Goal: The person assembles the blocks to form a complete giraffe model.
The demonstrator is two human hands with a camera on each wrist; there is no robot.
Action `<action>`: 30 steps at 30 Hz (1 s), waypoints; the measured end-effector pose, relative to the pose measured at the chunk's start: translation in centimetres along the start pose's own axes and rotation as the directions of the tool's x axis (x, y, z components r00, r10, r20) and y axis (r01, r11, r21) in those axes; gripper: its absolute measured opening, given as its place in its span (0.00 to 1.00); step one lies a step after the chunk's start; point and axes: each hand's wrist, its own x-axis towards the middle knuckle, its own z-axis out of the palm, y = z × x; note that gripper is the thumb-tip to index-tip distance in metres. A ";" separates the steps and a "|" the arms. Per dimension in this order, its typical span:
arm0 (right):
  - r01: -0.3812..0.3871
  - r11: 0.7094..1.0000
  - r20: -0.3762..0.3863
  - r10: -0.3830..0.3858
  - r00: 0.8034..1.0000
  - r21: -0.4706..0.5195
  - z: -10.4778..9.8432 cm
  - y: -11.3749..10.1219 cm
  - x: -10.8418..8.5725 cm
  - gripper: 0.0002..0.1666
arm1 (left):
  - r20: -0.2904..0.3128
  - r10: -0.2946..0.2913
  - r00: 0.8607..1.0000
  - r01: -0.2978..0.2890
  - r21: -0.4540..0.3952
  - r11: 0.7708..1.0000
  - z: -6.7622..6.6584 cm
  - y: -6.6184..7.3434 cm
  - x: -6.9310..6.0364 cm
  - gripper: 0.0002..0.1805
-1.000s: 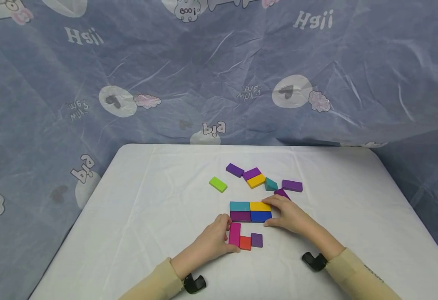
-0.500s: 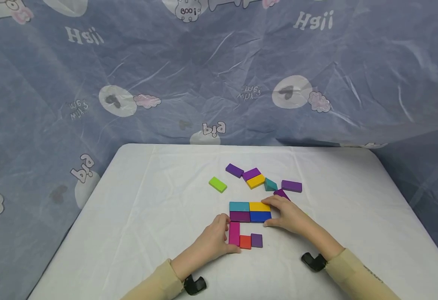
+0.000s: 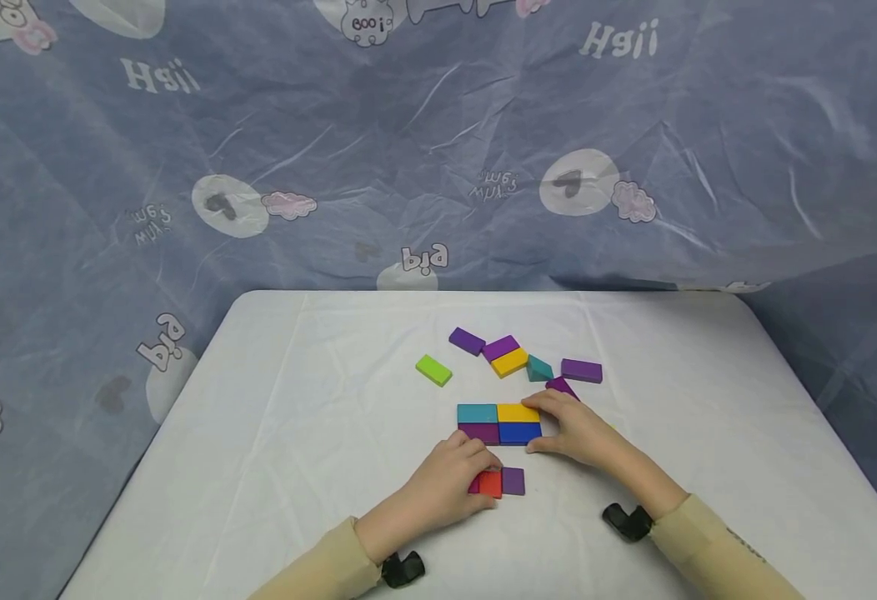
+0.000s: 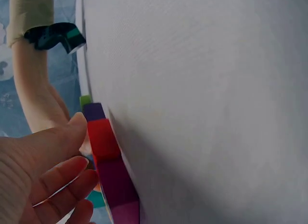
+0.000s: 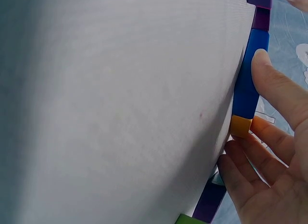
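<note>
My left hand [image 3: 442, 483] pinches the small red block [image 3: 490, 484], thumb at its near side and fingers at its far side. Under that hand the magenta block [image 3: 473, 485] is mostly hidden; a small purple block [image 3: 513, 481] sits against the red one's right side. Just beyond lie four-sided flat blocks in a rectangle: teal [image 3: 478, 413], yellow [image 3: 518, 413], dark purple [image 3: 479, 432] and blue [image 3: 519, 432]. Across the yellow and blue pair my right hand [image 3: 581, 429] holds on, its thumb on the blue block [image 5: 246, 79] in the right wrist view.
Farther back lie loose blocks: lime green [image 3: 434, 370], purple [image 3: 467, 341], violet [image 3: 502, 348], yellow [image 3: 509, 362], teal triangular [image 3: 539, 368], another purple [image 3: 582, 371] and a dark magenta one [image 3: 562, 387] beside the right fingers. A white cloth [image 3: 318, 467] covers the table.
My left hand has shifted right from the magenta block onto the red one. Before that, the magenta block slid slightly away toward the rectangle. The right hand stays in place.
</note>
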 end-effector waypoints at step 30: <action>-0.006 1.000 0.002 0.006 1.000 0.003 0.0 -0.1 -0.1 0.39 | 0.065 -0.027 0.998 0.038 -0.173 0.984 -0.5 0.0 -4.1 0.17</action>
